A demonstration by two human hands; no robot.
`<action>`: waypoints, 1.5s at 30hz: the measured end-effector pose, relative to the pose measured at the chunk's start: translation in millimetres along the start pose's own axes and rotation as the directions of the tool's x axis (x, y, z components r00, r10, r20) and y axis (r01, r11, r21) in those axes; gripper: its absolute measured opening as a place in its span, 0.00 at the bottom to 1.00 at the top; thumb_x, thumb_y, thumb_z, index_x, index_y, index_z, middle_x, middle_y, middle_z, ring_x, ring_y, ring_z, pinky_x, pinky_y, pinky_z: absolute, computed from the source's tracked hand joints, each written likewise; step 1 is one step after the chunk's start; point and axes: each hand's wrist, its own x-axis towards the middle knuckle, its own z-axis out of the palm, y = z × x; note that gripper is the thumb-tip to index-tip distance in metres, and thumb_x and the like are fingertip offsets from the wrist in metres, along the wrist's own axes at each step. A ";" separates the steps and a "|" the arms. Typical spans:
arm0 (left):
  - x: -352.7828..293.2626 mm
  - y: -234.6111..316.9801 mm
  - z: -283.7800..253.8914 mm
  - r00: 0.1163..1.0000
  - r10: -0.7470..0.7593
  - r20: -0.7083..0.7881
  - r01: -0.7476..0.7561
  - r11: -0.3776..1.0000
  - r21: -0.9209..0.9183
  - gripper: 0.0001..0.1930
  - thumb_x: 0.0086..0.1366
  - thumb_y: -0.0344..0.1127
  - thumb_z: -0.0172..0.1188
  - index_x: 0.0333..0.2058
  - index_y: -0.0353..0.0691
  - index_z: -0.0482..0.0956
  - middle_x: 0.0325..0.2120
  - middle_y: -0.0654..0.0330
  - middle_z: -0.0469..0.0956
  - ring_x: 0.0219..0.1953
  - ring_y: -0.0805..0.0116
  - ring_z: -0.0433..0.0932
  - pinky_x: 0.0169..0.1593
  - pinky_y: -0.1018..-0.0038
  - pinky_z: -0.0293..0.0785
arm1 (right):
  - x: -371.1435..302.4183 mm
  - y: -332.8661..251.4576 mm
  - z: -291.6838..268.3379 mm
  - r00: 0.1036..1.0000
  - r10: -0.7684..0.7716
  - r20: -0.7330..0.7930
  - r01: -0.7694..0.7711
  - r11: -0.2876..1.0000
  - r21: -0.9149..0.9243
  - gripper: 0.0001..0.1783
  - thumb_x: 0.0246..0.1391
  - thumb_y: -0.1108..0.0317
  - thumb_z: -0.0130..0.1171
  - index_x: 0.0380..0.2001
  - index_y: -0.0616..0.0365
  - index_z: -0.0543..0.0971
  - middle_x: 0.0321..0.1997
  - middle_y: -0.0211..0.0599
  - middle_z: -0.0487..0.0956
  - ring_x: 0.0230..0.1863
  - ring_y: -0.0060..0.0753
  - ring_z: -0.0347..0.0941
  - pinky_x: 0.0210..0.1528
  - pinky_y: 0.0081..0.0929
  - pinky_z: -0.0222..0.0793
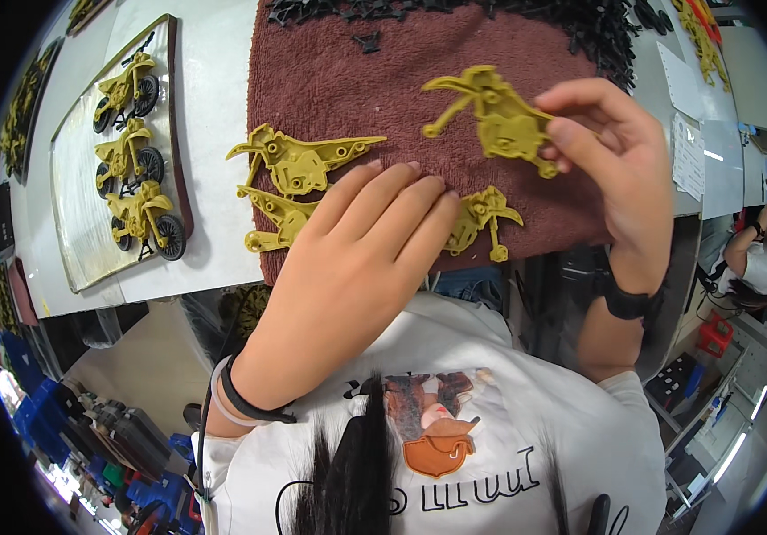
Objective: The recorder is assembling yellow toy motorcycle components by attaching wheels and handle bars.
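Note:
Between the thumb and fingers of my right hand point(611, 147) is a yellow plastic toy motorcycle body half point(501, 118), raised above the brown towel point(383, 76). My left hand point(370, 236) lies with fingers stretched out, palm down. Next to its fingertips is a second yellow body half point(299, 165). Another yellow body half point(278, 214) shows partly from under the left side of that hand. To its right, one more yellow piece point(481, 223) is partly covered by the fingers.
Many small black parts point(602, 40) are piled along the towel's far and right edges, with a single black part point(366, 42) nearer. On the left, three assembled yellow toy motorcycles point(138, 156) stand on a white, dark-edged tray point(76, 205). Another person point(762, 250) sits far right.

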 end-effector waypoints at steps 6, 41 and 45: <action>-23.2 -11.4 -13.1 1.000 -0.028 -0.006 0.027 0.995 -0.095 0.25 0.50 0.39 0.66 0.48 0.40 0.76 0.50 0.55 0.74 0.56 0.55 0.70 0.60 0.58 0.64 | 14.5 15.4 26.6 0.982 -0.032 0.188 0.066 0.982 -0.175 0.07 0.51 0.76 0.59 0.35 0.62 0.79 0.31 0.30 0.79 0.32 0.19 0.75 0.34 0.18 0.70; 307.0 -217.9 -128.7 0.923 -0.373 -0.094 0.374 0.927 -0.006 0.37 0.55 0.69 0.54 0.50 0.43 0.69 0.32 0.48 0.76 0.37 0.60 0.76 0.38 0.62 0.72 | -30.6 -11.0 -23.3 0.920 -0.361 0.154 0.381 0.727 -0.572 0.15 0.42 0.70 0.66 0.38 0.56 0.81 0.42 0.34 0.76 0.44 0.39 0.72 0.47 0.34 0.67; 300.1 -200.3 -127.8 0.923 -0.291 -0.252 0.318 0.945 0.073 0.29 0.53 0.46 0.59 0.52 0.40 0.66 0.36 0.46 0.77 0.37 0.51 0.77 0.41 0.61 0.71 | -29.2 -13.1 -26.0 0.907 -0.392 0.155 0.405 0.707 -0.580 0.14 0.42 0.72 0.66 0.36 0.57 0.81 0.40 0.34 0.77 0.43 0.38 0.72 0.46 0.33 0.66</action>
